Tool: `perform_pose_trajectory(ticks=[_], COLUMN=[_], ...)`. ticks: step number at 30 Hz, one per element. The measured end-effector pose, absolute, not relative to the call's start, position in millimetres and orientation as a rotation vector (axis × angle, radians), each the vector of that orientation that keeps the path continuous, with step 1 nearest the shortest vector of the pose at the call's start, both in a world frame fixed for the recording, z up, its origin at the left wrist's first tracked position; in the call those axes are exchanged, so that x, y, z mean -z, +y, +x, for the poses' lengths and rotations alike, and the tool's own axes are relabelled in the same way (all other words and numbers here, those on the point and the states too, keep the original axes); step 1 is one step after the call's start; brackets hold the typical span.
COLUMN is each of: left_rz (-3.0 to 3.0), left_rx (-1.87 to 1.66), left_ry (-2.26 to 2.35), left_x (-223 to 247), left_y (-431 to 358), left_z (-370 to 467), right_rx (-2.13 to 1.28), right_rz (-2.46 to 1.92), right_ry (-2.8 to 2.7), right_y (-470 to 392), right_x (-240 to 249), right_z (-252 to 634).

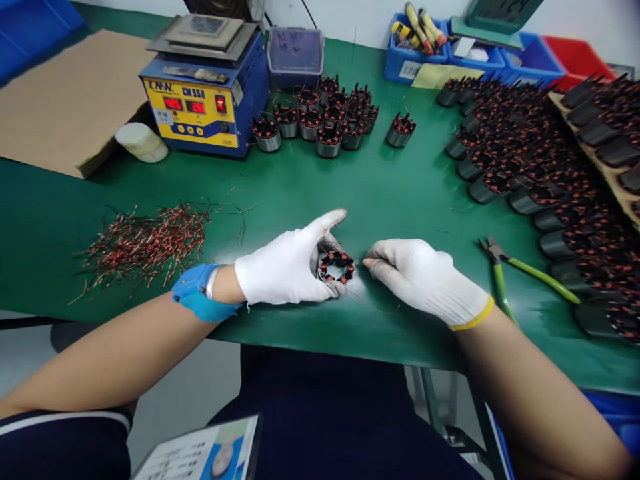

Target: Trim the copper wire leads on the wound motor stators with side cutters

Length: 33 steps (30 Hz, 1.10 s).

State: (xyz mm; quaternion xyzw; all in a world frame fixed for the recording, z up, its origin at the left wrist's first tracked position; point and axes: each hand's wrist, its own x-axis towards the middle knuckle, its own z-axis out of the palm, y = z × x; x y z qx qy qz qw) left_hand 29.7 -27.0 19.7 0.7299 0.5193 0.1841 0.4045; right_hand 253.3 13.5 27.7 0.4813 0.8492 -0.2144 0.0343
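Left hand (280, 268): in our white glove, the fingers are partly closed around a wound stator (323, 270), gripping its sides, with one digit stretched out past it.
Stator: we have it just above or on the green surface (300, 193), open ring facing up, copper windings showing; we cannot tell whether its base touches down.
Right hand (420, 277): the fingers are drawn together in a pinch, just beside the stator and apart from it; we cannot tell whether a wire is between the tips.
Green-handled cutters (500, 253): they lie with handles spread, to the right of our right hand.
Copper wire clippings (147, 243): a loose heap, beyond our left wrist with its blue band (203, 293).
Stator cluster (330, 123): a group stands behind our hands, with a lone stator (401, 131) to its right.
Stator rows (540, 167): many fill the right side.
Control box (200, 100): blue and yellow, red displays lit, metal plates (205, 33) on top, a white round piece (142, 142) beside it.
Tool bin (397, 60): blue, at the back, holding yellow-handled tools (423, 30).
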Motion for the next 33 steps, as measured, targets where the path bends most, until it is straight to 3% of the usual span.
perform_pose_trajectory(ticks=[4, 6, 8, 13, 21, 29, 33], left_rz=[1.884, 1.899, 1.931, 1.872, 1.782, 1.489, 1.735], left_rx=[-0.4, -0.394, -0.42, -0.438, -0.43, -0.784, -0.397], left_ry=[1.362, 1.39, 1.389, 1.405, 1.338, 1.303, 1.44], left_x=[-23, -24, -25, -26, -24, -26, -31], left_y=[-26, -25, -24, -23, -24, -24, -17], left_z=[29, 29, 31, 33, 29, 33, 11], right_rx=[0.187, 0.375, 0.625, 0.519, 1.103, 1.095, 1.113], right_rz=[1.93, 1.921, 1.643, 1.442, 1.356, 1.44, 1.462], right_ry=[2.659, 2.891, 3.009, 2.727, 2.593, 2.561, 2.535], right_y=[12, 1, -11, -18, 2, -2, -3], right_x=[-36, -39, -37, -20, -25, -28, -29], right_z=[269, 268, 260, 241, 253, 247, 246])
